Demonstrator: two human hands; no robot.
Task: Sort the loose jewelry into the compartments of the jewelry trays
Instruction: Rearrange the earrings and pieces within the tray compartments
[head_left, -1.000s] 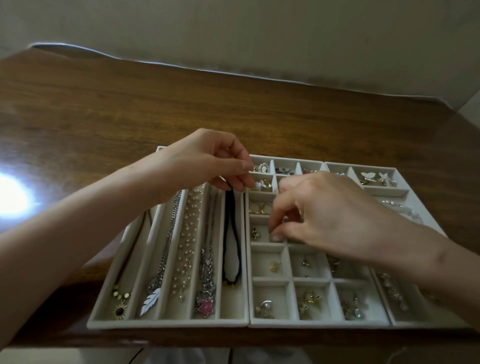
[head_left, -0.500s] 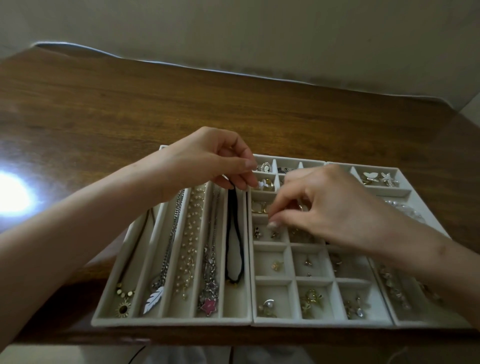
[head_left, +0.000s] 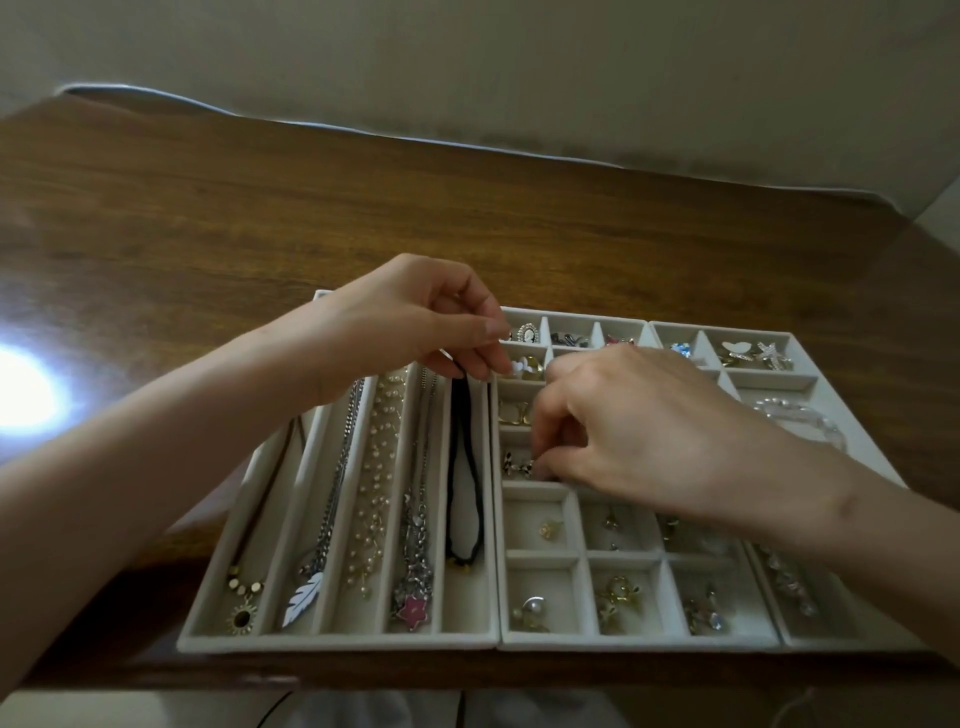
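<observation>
Your wooden table (head_left: 260, 208) fills the upper half of the frame, with a bright glare spot (head_left: 21, 389) at the left edge.

The left tray (head_left: 332, 642) sits at lower centre-left and has five long compartments. From left to right they hold:
- a chain with a sun pendant (head_left: 241, 618);
- a chain with a white feather pendant (head_left: 303, 597);
- a pearl strand (head_left: 376, 478);
- a chain with a pink star pendant (head_left: 413, 610);
- a black cord necklace (head_left: 460, 493).

Your left hand (head_left: 410, 322) reaches in from the left and sits over the far end of this tray. Its fingers are curled and its fingertips pinch the upper end of the black cord necklace, which lies along the rightmost compartment.

The middle tray (head_left: 639, 642) touches the left tray and is divided into small square compartments, most holding rings or earrings. A pearl ring (head_left: 532, 608) lies in the nearest left compartment, with a gold piece (head_left: 618, 592) in the compartment to its right.

Your right hand (head_left: 654, 431) enters from the right, above the middle of this tray, fingers curled downward. Its thumb and forefinger meet just beside a black-and-white piece (head_left: 517, 464) in a left-column compartment. You cannot tell whether they grip it.

The right tray (head_left: 769, 382) adjoins at the frame's right. It holds a butterfly piece (head_left: 737, 349) in a far compartment and a clear bracelet (head_left: 800, 421) nearer you.
</observation>
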